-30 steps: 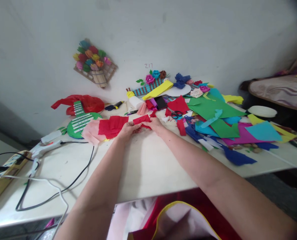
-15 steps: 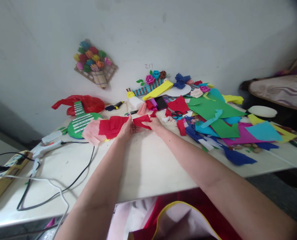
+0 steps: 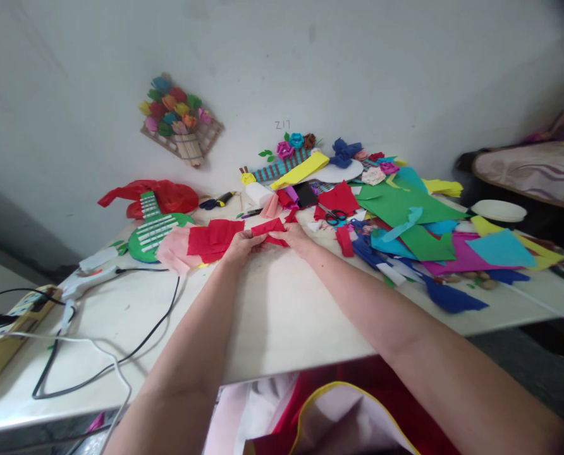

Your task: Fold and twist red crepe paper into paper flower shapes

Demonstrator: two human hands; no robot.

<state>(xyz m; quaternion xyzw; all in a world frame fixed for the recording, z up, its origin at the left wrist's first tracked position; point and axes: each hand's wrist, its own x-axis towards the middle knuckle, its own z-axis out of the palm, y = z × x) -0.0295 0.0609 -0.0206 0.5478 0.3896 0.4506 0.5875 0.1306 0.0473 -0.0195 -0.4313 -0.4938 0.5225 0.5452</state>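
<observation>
A small piece of red paper point(image 3: 269, 225) is held above the table point(image 3: 282, 316), spanning the gap between the two hands. The left hand point(image 3: 241, 248) has its grip pinched on the near left part of the piece, thumb on top; the right hand point(image 3: 296, 239) has its grip pinched on the right end. The fingers hide the lower edge of the paper, and how it is folded underneath cannot be made out.

Just left, a larger red sheet point(image 3: 214, 240) overlaps pale pink paper point(image 3: 172, 248), its near right corner running behind the left hand. To the right, black-handled scissors point(image 3: 335, 218) lie among scraps, their blades hard to tell apart from the clutter. The power strip point(image 3: 19, 328) is cut off by the left edge.

On the wall, a stick holder point(image 3: 188, 149) carries colourful paper flowers point(image 3: 171, 107). Whether the white dish point(image 3: 499, 210) at far right contains anything cannot be told.
</observation>
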